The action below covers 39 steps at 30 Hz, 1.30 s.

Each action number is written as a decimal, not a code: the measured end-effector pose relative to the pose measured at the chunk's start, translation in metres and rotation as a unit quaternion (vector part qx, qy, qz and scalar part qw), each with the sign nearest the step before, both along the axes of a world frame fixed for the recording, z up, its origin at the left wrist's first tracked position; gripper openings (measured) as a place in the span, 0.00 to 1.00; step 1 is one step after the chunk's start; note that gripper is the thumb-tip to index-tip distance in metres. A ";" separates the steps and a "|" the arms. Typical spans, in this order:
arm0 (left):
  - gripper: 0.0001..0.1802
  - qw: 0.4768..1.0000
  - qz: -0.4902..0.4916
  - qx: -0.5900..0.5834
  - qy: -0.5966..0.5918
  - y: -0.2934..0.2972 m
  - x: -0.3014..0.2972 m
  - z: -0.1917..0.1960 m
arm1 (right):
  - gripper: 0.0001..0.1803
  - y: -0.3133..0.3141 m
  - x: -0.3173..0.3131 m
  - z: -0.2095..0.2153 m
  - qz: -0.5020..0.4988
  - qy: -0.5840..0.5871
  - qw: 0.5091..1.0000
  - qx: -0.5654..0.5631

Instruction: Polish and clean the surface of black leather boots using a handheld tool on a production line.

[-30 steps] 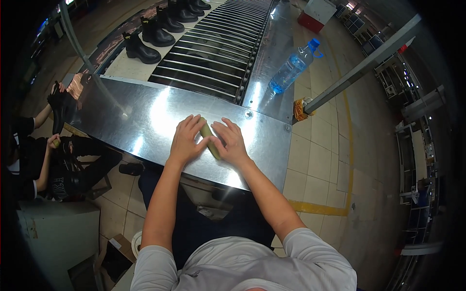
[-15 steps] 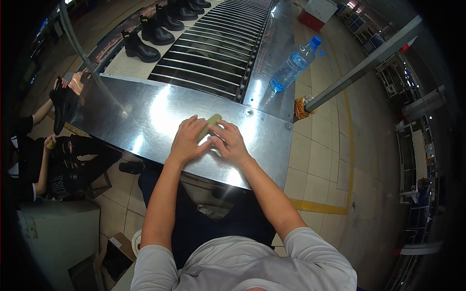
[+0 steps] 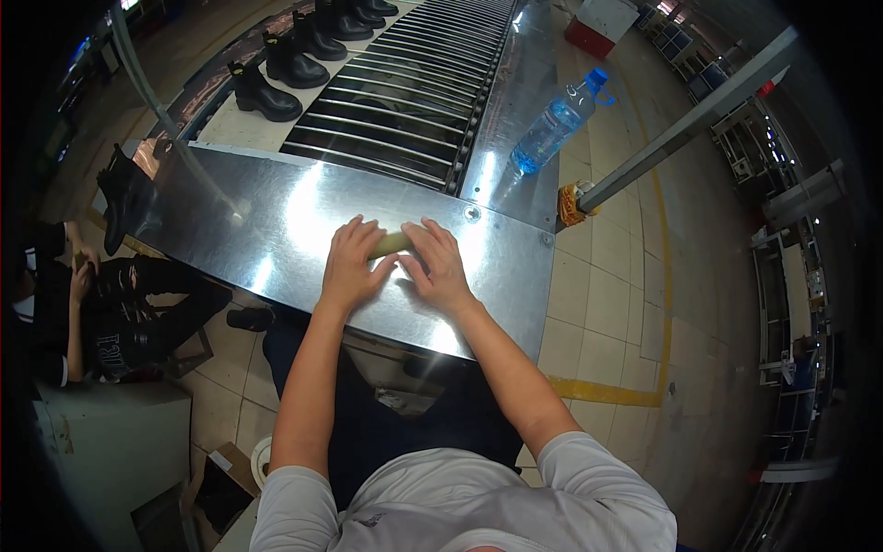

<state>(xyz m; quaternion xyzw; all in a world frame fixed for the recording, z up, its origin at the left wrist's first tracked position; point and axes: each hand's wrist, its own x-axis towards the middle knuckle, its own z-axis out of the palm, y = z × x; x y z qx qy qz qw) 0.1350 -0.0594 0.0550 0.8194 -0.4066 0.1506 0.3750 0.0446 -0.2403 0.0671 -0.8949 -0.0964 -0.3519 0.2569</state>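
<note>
pass: steel table (image 3: 239,248), leftward | block: green cylinder (image 3: 391,244), centre; bottle (image 3: 555,131), ahead-right

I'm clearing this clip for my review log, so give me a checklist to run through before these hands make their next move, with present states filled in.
1. Left hand and right hand both at the green bar: ok, one toward each end.
2. Grip on the bar firm: cannot tell; the hands partly hide it.
3. Bottle capped and apart from the hands: ok, on the metal ledge beside the rollers.
4. Row of black boots apart from the hands: ok.
5. Separate boot at the table's left end securely supported: cannot tell.
6. Co-worker's hands away from the bar: ok, off to the left.
</note>
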 end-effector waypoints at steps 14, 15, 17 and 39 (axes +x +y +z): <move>0.24 0.998 -0.051 0.019 0.014 0.004 0.000 -0.002 | 0.22 0.001 0.002 -0.006 0.019 0.050 0.999 -0.001; 0.24 0.998 -0.050 0.022 0.019 0.004 0.001 0.000 | 0.22 0.001 0.002 -0.006 0.016 0.064 0.998 -0.002; 0.24 0.998 -0.050 0.025 0.027 0.005 0.000 0.000 | 0.21 0.000 0.002 -0.008 0.013 0.080 0.997 -0.001; 0.20 0.998 0.052 -0.018 0.022 0.003 0.006 -0.010 | 0.22 0.000 0.001 -0.005 0.013 0.007 1.000 0.006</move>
